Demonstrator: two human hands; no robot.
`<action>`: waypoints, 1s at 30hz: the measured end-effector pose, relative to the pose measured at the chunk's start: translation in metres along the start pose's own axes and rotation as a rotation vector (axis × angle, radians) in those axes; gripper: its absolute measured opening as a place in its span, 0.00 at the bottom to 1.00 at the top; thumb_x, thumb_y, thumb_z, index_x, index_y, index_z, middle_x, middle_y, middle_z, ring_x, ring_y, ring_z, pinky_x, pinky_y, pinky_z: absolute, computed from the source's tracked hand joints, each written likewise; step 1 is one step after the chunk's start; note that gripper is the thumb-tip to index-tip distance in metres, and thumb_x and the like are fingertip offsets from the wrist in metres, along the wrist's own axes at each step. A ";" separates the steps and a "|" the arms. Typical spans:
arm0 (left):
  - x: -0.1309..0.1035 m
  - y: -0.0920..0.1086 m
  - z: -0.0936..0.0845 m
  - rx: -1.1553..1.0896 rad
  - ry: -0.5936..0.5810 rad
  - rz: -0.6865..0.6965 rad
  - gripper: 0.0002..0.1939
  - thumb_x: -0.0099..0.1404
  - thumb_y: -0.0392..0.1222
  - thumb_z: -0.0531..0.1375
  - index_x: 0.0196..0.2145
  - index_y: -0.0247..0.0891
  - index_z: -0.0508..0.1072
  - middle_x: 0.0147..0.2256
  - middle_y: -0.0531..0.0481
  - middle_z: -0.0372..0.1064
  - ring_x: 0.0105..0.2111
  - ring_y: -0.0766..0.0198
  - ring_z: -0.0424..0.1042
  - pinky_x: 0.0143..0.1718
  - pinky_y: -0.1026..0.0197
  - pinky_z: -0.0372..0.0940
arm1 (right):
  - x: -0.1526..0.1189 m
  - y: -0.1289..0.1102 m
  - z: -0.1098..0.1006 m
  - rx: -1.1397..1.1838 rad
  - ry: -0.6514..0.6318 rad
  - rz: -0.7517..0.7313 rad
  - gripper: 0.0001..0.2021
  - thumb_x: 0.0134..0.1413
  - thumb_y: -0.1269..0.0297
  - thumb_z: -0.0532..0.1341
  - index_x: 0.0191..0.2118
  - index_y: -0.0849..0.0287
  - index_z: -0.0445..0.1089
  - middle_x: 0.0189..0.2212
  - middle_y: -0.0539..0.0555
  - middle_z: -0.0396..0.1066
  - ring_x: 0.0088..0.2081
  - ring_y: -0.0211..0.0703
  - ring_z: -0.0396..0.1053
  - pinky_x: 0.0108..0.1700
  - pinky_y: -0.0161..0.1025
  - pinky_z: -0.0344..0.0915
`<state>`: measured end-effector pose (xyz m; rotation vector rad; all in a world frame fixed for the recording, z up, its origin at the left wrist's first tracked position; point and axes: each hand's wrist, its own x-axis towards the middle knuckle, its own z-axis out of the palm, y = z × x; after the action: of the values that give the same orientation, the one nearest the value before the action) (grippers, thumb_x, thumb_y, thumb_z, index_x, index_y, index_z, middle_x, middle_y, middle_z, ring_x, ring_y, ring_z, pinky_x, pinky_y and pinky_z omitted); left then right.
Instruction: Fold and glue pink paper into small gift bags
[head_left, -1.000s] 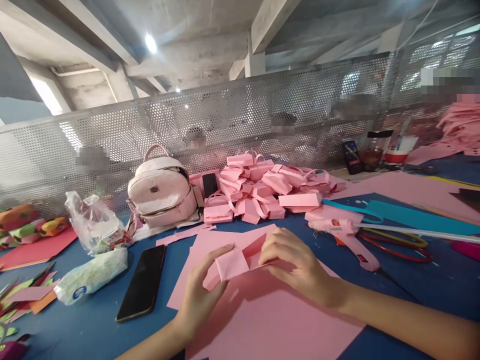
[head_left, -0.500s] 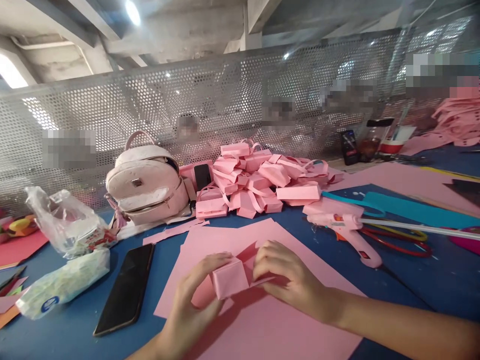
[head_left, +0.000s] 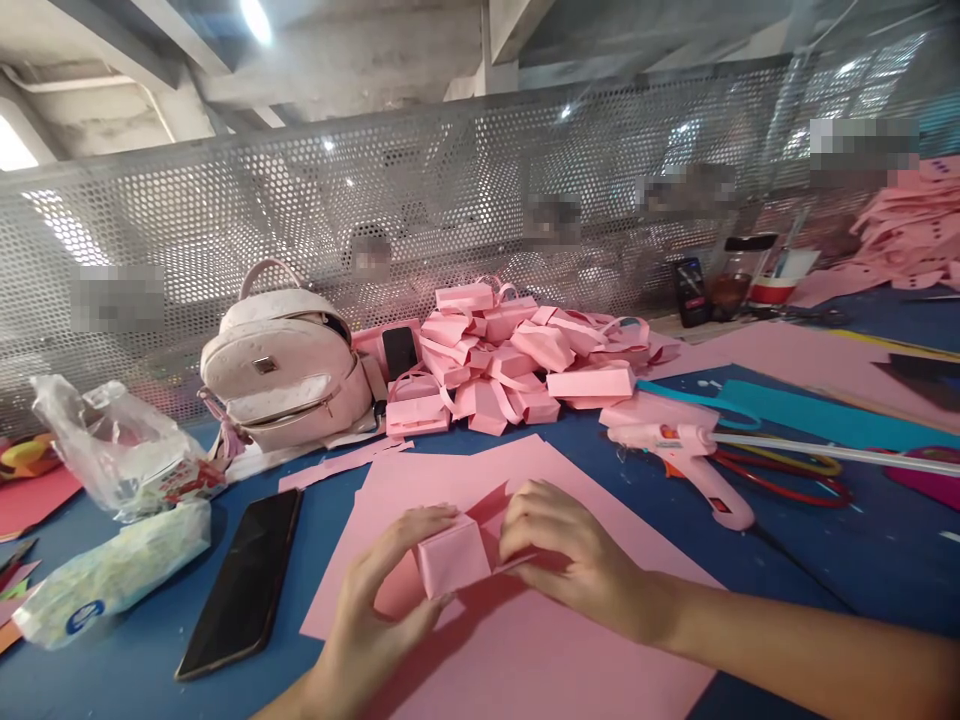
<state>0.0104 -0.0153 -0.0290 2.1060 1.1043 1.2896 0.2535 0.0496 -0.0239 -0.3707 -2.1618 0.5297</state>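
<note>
A small folded pink paper box is between my two hands, above pink paper sheets on the blue table. My left hand grips its left side, fingers over the top edge and thumb at the lower front corner. On the other side, my right hand is closed on the box's right end, where a loose flap sticks out under the fingers. Part of the box behind my right fingers is hidden.
A pile of pink paper boxes stands behind, beside a pale pink backpack. To the left lie a black phone and a plastic packet. A pink glue gun with its cord lies right, near a blue strip.
The whole view has shifted slightly, so everything appears a little further left. Both hands keep their hold on the box, with hardly any change in their pose.
</note>
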 end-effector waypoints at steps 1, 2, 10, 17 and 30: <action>0.001 0.000 0.000 0.000 0.004 0.004 0.22 0.67 0.42 0.64 0.58 0.50 0.70 0.56 0.48 0.73 0.57 0.54 0.71 0.60 0.52 0.66 | 0.000 0.000 0.000 -0.001 0.002 -0.002 0.09 0.68 0.60 0.59 0.36 0.56 0.72 0.29 0.51 0.70 0.35 0.43 0.63 0.39 0.42 0.60; 0.001 0.001 0.000 -0.001 0.008 0.007 0.22 0.67 0.41 0.64 0.57 0.50 0.70 0.55 0.47 0.73 0.57 0.54 0.71 0.60 0.52 0.66 | 0.000 0.000 0.000 -0.002 0.003 -0.003 0.09 0.68 0.60 0.59 0.36 0.56 0.72 0.29 0.51 0.70 0.35 0.44 0.63 0.39 0.43 0.60; 0.002 0.003 0.001 0.021 0.042 0.028 0.21 0.67 0.42 0.64 0.57 0.52 0.70 0.55 0.51 0.74 0.56 0.58 0.72 0.59 0.57 0.67 | 0.001 -0.003 0.000 0.004 0.005 -0.014 0.09 0.69 0.62 0.59 0.36 0.56 0.72 0.29 0.51 0.70 0.35 0.43 0.63 0.40 0.42 0.60; 0.004 0.004 0.001 0.050 0.077 0.071 0.21 0.65 0.39 0.64 0.55 0.50 0.72 0.53 0.51 0.76 0.53 0.58 0.75 0.57 0.59 0.69 | 0.001 -0.001 0.001 0.010 0.017 -0.035 0.05 0.66 0.67 0.61 0.36 0.57 0.72 0.29 0.51 0.70 0.35 0.42 0.63 0.40 0.41 0.60; 0.002 -0.002 0.000 0.142 0.071 0.085 0.22 0.66 0.41 0.64 0.56 0.50 0.69 0.53 0.51 0.76 0.55 0.57 0.74 0.62 0.49 0.63 | 0.002 -0.003 0.003 0.006 0.032 -0.053 0.05 0.66 0.68 0.61 0.37 0.56 0.72 0.29 0.51 0.69 0.35 0.42 0.63 0.39 0.40 0.60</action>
<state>0.0104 -0.0125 -0.0293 2.2475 1.1796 1.3712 0.2499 0.0473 -0.0227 -0.3164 -2.1323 0.4971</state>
